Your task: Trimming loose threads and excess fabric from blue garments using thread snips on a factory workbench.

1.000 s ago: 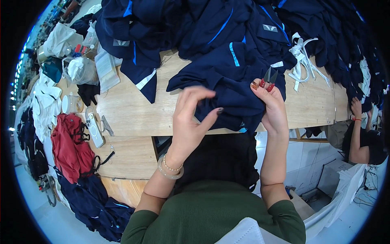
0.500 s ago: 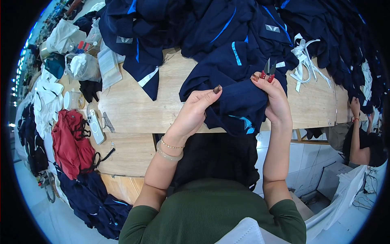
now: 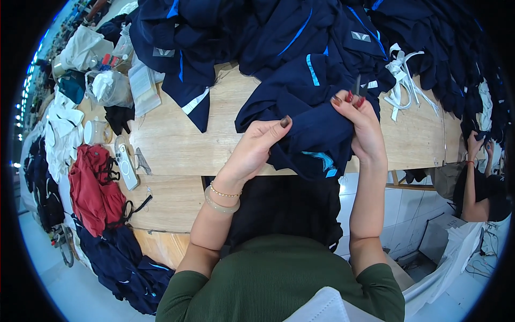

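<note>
A navy garment [image 3: 322, 129] with light blue trim is stretched between my hands over the table's near edge. My left hand [image 3: 253, 145] pinches its left side between thumb and fingers. On the other side, my right hand [image 3: 366, 131] grips the cloth with the thumb on top. Tucked in that same hand is a small pair of thread snips [image 3: 358, 88] with red handles, its dark blades pointing away from me. The fingers partly hide the snips. Folds of cloth cover some of my left fingertips.
Navy garments [image 3: 257, 32] pile along the far side. White ties [image 3: 402, 75] lie at right. To the left are a red bag [image 3: 96, 188], a white phone [image 3: 127, 169], a clear cup [image 3: 97, 132] and plastic bags [image 3: 110, 88]. A co-worker's hand [image 3: 475, 145] handles cloth at far right.
The snips' blades stood apart before and now look closed together, with my right fingers drawn in. Both hands keep nearly the same place on the garment. The co-worker's hand has shifted slightly.
</note>
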A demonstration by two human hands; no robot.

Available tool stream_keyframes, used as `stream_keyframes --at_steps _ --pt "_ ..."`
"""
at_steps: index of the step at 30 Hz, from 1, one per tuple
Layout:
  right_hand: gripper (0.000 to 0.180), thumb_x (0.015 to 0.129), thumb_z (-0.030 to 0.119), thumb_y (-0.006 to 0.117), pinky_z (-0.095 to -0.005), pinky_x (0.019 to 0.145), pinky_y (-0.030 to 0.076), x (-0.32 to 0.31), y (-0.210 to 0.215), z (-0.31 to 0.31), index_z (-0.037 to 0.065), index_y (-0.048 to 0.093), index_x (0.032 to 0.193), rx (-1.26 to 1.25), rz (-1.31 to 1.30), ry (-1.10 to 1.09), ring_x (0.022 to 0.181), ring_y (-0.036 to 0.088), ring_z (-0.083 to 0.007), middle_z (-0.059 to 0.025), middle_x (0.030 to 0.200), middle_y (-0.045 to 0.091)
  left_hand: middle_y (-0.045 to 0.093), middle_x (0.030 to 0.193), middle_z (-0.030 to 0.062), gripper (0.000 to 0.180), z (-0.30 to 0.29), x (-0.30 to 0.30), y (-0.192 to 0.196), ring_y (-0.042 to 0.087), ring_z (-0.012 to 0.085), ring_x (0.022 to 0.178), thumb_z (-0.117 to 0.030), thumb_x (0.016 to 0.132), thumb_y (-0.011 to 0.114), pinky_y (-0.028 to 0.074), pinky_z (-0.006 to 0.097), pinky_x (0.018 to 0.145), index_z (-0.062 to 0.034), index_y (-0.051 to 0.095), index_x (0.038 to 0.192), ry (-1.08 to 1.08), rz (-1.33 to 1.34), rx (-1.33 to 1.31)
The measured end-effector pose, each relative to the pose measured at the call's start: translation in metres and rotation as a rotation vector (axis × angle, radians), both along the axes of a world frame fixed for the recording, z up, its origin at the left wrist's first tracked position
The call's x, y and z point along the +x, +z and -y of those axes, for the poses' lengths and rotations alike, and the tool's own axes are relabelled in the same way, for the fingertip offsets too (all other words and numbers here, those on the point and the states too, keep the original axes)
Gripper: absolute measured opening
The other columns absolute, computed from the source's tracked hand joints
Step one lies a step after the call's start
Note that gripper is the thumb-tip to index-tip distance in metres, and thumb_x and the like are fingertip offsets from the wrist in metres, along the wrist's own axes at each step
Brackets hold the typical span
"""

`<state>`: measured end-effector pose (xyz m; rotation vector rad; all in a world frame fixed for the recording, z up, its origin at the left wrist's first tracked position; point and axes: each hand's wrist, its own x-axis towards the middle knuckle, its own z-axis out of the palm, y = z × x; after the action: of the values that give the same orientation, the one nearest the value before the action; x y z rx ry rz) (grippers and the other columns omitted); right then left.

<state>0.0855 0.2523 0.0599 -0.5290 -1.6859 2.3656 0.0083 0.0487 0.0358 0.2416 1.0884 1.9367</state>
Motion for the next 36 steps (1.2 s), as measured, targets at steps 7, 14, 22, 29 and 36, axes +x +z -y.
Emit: stream_keyframes --at_steps 7,14,22,29,36 --pt "0.014 0.084 0.013 0.063 -0.0268 0.066 0.044 -0.08 -0.004 0.015 0.006 0.067 0.094 1.139 -0.116 -0.092 0.071 0.058 -0.0212 -0.0086 0.081 0.059 0.056 0.071 0.003 0.018 0.033 -0.042 -0.028 0.048 0.0074 0.064 -0.009 0.085 0.066 0.038 0.022 0.057 0.0057 0.067 0.095 0.364 -0.806 -0.641" --pt "0.014 0.08 0.005 0.067 -0.0234 0.06 0.036 0.013 -0.011 0.026 -0.003 0.055 0.08 0.822 -0.02 -0.334 0.066 0.045 -0.0116 -0.0041 0.075 0.045 0.061 0.076 0.0013 0.013 0.065 -0.023 -0.041 0.057 0.0046 0.063 -0.005 0.088 0.062 0.049 0.017 0.059 0.0049 0.065 0.096 0.326 -0.386 -0.567" --pt "0.035 0.069 0.002 0.075 -0.0336 0.059 0.042 0.106 -0.076 0.082 0.002 0.049 0.091 1.198 0.04 -0.279 0.07 0.048 -0.0246 -0.011 0.084 0.044 0.061 0.078 0.0003 0.011 0.064 -0.023 -0.044 0.059 0.005 0.066 -0.007 0.089 0.062 0.052 0.019 0.062 0.0018 0.065 0.095 0.305 -0.232 -0.472" --pt "0.012 0.084 0.001 0.061 -0.0244 0.056 0.036 0.091 -0.066 0.038 -0.001 0.062 0.096 0.634 0.233 -0.502 0.065 0.046 -0.0099 -0.0002 0.076 0.049 0.062 0.092 0.0078 0.01 0.069 -0.019 -0.035 0.063 0.0242 0.088 -0.009 0.092 0.055 0.054 0.041 0.085 -0.0045 0.058 0.101 0.441 0.189 -0.028" --pt "0.025 0.093 0.006 0.051 -0.0288 0.069 0.048 0.085 -0.031 0.001 0.002 0.055 0.117 -0.369 0.03 -0.503 0.077 0.059 -0.0118 -0.002 0.089 0.06 0.065 0.103 0.0071 0.011 0.077 -0.026 -0.037 0.062 0.0237 0.1 -0.017 0.095 0.055 0.049 0.042 0.094 -0.0097 0.059 0.101 0.455 0.43 0.053"
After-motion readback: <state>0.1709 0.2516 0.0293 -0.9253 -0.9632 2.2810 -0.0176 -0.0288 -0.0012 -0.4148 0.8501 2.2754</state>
